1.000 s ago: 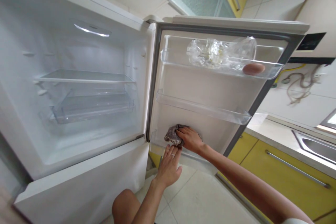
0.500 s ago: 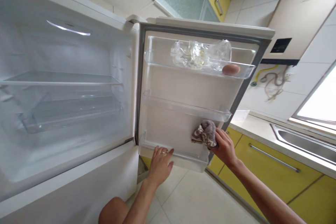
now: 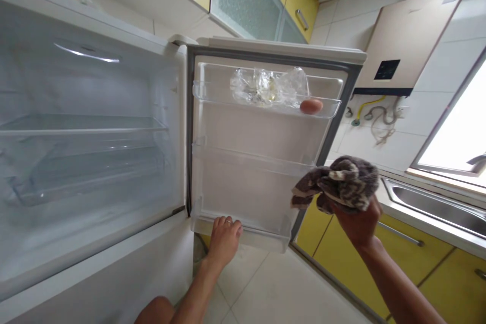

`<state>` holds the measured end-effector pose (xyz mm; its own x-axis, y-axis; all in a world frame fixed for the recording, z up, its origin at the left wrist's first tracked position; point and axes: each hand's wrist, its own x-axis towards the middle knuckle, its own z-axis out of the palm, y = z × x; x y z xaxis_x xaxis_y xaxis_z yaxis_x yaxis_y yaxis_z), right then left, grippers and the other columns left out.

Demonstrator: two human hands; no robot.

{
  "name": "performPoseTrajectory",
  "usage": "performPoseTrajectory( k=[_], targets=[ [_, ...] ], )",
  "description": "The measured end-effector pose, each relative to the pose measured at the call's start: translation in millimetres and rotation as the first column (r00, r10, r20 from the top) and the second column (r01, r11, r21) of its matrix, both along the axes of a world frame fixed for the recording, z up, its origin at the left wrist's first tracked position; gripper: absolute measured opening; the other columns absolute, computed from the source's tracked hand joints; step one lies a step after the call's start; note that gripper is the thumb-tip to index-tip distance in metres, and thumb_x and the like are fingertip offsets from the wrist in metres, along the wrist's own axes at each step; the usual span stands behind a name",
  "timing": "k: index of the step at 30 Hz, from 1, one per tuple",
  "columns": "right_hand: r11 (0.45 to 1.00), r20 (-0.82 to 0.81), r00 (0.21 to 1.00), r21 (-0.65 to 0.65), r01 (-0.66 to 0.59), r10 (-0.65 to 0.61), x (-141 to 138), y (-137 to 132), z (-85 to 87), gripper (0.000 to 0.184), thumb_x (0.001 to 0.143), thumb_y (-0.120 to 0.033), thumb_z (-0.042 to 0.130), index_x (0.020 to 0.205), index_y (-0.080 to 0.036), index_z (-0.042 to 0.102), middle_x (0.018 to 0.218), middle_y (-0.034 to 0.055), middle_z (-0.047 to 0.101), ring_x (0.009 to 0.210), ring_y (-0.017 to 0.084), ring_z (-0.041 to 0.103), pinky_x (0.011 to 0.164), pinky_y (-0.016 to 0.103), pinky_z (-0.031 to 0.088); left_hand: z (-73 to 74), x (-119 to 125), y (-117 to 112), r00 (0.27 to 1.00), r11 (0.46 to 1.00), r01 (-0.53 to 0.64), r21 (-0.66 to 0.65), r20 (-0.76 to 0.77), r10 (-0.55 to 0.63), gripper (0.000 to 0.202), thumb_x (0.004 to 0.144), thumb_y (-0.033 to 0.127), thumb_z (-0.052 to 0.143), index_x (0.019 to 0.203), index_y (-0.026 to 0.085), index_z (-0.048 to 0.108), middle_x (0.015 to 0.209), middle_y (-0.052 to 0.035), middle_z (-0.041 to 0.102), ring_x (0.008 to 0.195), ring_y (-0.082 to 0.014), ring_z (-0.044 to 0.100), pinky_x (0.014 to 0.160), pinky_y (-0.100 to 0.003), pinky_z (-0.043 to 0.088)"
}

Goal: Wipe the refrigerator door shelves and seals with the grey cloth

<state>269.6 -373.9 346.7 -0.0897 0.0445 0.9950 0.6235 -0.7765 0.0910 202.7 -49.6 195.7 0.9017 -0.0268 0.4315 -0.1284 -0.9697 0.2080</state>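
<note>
My right hand (image 3: 357, 225) is closed round a bunched brown-and-cream patterned cloth (image 3: 347, 182), raised just off the free edge of the open fridge door (image 3: 261, 126). The cloth covers most of those fingers. At the foot of the door, my left hand (image 3: 224, 238), a ring on one finger, has its fingers hooked over the front rim of the clear lowest door shelf (image 3: 261, 238). The top door shelf (image 3: 212, 93) carries a crumpled clear plastic bag (image 3: 266, 86) and a brown egg (image 3: 311, 106). Nothing stands on the middle door shelf (image 3: 250, 162).
On the left the fridge compartment (image 3: 94, 172) stands open, with a glass shelf (image 3: 83, 124) inside. Yellow cabinets (image 3: 349, 258), a counter and a steel sink (image 3: 436, 207) lie to the right. A water heater (image 3: 410, 40) hangs above, with hoses below it.
My right hand has drawn the cloth away from the lower door interior, to the right and nearer to me. My left hand's fingers have curled over the bottom shelf's rim. The view has shifted slightly.
</note>
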Motion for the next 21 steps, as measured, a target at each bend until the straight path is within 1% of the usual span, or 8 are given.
performPoseTrajectory(
  k=[1, 3, 5, 7, 10, 14, 18, 21],
  targets=[
    [0.997, -0.037, 0.999, -0.067, -0.033, 0.031, 1.2, 10.4, 5.7, 0.034, 0.081, -0.054, 0.078, 0.086, -0.023, 0.066, 0.082, 0.0071, 0.071, 0.070, 0.023, 0.070, 0.064, 0.038, 0.058, -0.7, 0.6, -0.3, 1.000, 1.000, -0.002, -0.001, 0.010, 0.002, 0.026, 0.101, 0.022, 0.047, 0.099, 0.022, 0.073, 0.101, -0.0074, 0.073, 0.103, -0.0276, 0.062, 0.095, -0.044, 0.043],
    [0.982, -0.081, 0.994, -0.169, -0.083, 0.070, 2.7, 34.7, 15.4, 0.034, 0.083, -0.054, 0.073, 0.094, -0.023, 0.068, 0.094, 0.0100, 0.074, 0.089, 0.028, 0.073, 0.078, 0.044, 0.062, -3.2, 1.3, -0.4, 0.999, 1.000, -0.010, 0.001, 0.032, 0.010, 0.024, 0.101, 0.022, 0.048, 0.099, 0.023, 0.072, 0.100, -0.0073, 0.072, 0.102, -0.0273, 0.062, 0.094, -0.043, 0.042],
    [0.973, -0.088, 0.994, -0.214, -0.087, 0.069, 2.6, 60.3, 22.3, 0.037, 0.084, -0.052, 0.070, 0.107, -0.023, 0.069, 0.111, 0.0136, 0.074, 0.111, 0.033, 0.070, 0.097, 0.052, 0.058, -6.3, 2.0, -0.1, 0.999, 1.000, -0.015, 0.004, 0.045, 0.015, 0.022, 0.100, 0.022, 0.050, 0.099, 0.023, 0.072, 0.099, -0.0072, 0.071, 0.100, -0.0268, 0.061, 0.093, -0.043, 0.042],
    [0.967, -0.085, 0.995, -0.245, -0.073, 0.054, 1.0, 84.5, 26.4, 0.042, 0.085, -0.047, 0.069, 0.121, -0.023, 0.068, 0.125, 0.0143, 0.071, 0.125, 0.034, 0.065, 0.108, 0.055, 0.052, -9.4, 3.2, 0.3, 0.998, 1.000, -0.013, -0.001, 0.055, 0.013, 0.020, 0.099, 0.021, 0.052, 0.097, 0.023, 0.072, 0.096, -0.0071, 0.070, 0.099, -0.0267, 0.061, 0.092, -0.042, 0.042],
    [0.934, -0.093, 0.993, -0.341, -0.104, 0.077, -1.8, 118.3, 29.6, 0.047, 0.087, -0.038, 0.064, 0.133, -0.025, 0.064, 0.133, 0.0122, 0.069, 0.130, 0.032, 0.062, 0.113, 0.054, 0.048, -13.2, 5.3, 0.3, 0.997, 1.000, -0.010, -0.017, 0.072, 0.011, 0.018, 0.098, 0.021, 0.053, 0.095, 0.022, 0.071, 0.095, -0.0073, 0.070, 0.098, -0.0276, 0.062, 0.091, -0.043, 0.042],
    [0.851, -0.048, 0.980, -0.489, -0.192, 0.193, -2.6, 168.3, 34.3, 0.051, 0.090, -0.027, 0.057, 0.140, -0.020, 0.060, 0.136, 0.0134, 0.068, 0.132, 0.030, 0.061, 0.115, 0.048, 0.047, -14.2, 5.9, -1.8, 0.997, 1.000, -0.022, -0.020, 0.069, 0.024, 0.017, 0.097, 0.020, 0.054, 0.096, 0.022, 0.072, 0.095, -0.0072, 0.072, 0.100, -0.0282, 0.063, 0.094, -0.044, 0.043],
    [0.781, -0.080, 0.967, -0.575, -0.243, 0.243, -0.8, 228.6, 40.4, 0.047, 0.094, -0.029, 0.053, 0.139, -0.016, 0.060, 0.138, 0.0157, 0.066, 0.134, 0.029, 0.058, 0.116, 0.048, 0.044, -9.6, 2.4, -5.6, 0.999, 0.998, -0.036, -0.056, 0.038, 0.038, 0.017, 0.097, 0.022, 0.055, 0.095, 0.021, 0.072, 0.095, -0.0067, 0.073, 0.100, -0.0281, 0.064, 0.095, -0.045, 0.044],
    [0.710, -0.107, 0.959, -0.651, -0.268, 0.264, 0.2, 276.6, 43.4, 0.045, 0.098, -0.030, 0.050, 0.138, -0.015, 0.060, 0.141, 0.0162, 0.064, 0.137, 0.030, 0.054, 0.116, 0.048, 0.042, -6.1, -0.7, -7.5, 0.998, 0.994, -0.051, -0.099, 0.029, 0.054, 0.017, 0.097, 0.023, 0.056, 0.095, 0.022, 0.072, 0.096, -0.0066, 0.073, 0.099, -0.0279, 0.064, 0.094, -0.045, 0.044]
  ],
)
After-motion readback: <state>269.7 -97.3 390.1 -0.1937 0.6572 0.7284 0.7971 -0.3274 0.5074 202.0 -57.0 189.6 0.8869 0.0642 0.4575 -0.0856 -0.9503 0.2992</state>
